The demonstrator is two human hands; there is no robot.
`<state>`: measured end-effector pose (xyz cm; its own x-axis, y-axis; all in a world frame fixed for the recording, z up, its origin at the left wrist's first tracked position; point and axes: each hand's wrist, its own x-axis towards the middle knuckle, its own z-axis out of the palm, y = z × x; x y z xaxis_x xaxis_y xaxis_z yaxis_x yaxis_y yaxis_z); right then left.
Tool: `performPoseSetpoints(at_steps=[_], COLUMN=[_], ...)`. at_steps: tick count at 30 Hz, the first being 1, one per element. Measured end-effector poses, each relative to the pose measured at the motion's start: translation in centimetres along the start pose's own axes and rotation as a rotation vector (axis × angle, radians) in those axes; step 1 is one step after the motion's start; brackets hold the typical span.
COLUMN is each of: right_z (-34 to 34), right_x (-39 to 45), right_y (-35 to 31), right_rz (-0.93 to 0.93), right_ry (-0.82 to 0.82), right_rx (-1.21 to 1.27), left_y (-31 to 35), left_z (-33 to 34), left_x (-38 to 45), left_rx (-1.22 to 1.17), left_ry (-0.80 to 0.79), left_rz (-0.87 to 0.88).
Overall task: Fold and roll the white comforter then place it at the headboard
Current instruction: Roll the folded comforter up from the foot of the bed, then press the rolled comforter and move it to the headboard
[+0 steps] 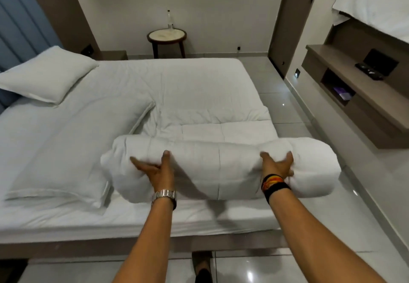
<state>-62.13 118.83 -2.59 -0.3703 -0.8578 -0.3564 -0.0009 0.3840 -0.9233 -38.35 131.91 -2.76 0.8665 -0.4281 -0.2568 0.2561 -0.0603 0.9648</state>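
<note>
The white comforter lies across the near right part of the bed as a thick roll, with its unrolled part stretching away toward the far side. My left hand presses on the roll's left portion, fingers spread, a metal watch on its wrist. My right hand presses on the roll's right portion, with dark bands on its wrist. The roll's right end hangs past the mattress edge. The blue padded headboard stands at the far left.
Two white pillows, one by the headboard and one nearer me, lie on the bed. A round side table with a bottle stands behind the bed. A wall shelf unit runs along the right. Glossy tiled floor lies between.
</note>
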Motion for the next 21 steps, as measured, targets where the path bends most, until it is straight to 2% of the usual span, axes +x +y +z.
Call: performPoseSetpoints(at_steps=[3,5,7,10,12,16,21], right_z=[4.2,6.1,7.6,9.5,12.0,20.0,30.3], right_x=[4.4,6.4,8.2,11.0,14.3,22.5,31.6], right_y=[-1.2,0.9,5.4,11.5,12.1,7.9,1.8], right_rz=[-0.326,-0.616,-0.764,-0.643,-0.607,-0.735,-0.697], right_ry=[-0.138,-0.126,-0.063,-0.068,-0.111,-0.121,-0.155], right_rx=[-0.126,-0.354,-0.654,-0.897,-0.981,-1.052,-1.295], left_y=[-1.5,-4.0,-8.0,-14.2,-16.1,-14.1,-11.9], left_z=[2.7,4.1,5.6,7.5,9.8,17.5,26.5], left_x=[5.3,8.3,10.6,12.3,14.8,24.3,36.4], left_rx=[0.227,0.522,0.809,1.049,1.15,1.199,1.317], left_ry=[-0.211,-0.216,-0.195,-0.256,-0.276,-0.229,-0.231], left_rz=[0.308,0.58,0.706,0.699,0.681,0.748,0.754])
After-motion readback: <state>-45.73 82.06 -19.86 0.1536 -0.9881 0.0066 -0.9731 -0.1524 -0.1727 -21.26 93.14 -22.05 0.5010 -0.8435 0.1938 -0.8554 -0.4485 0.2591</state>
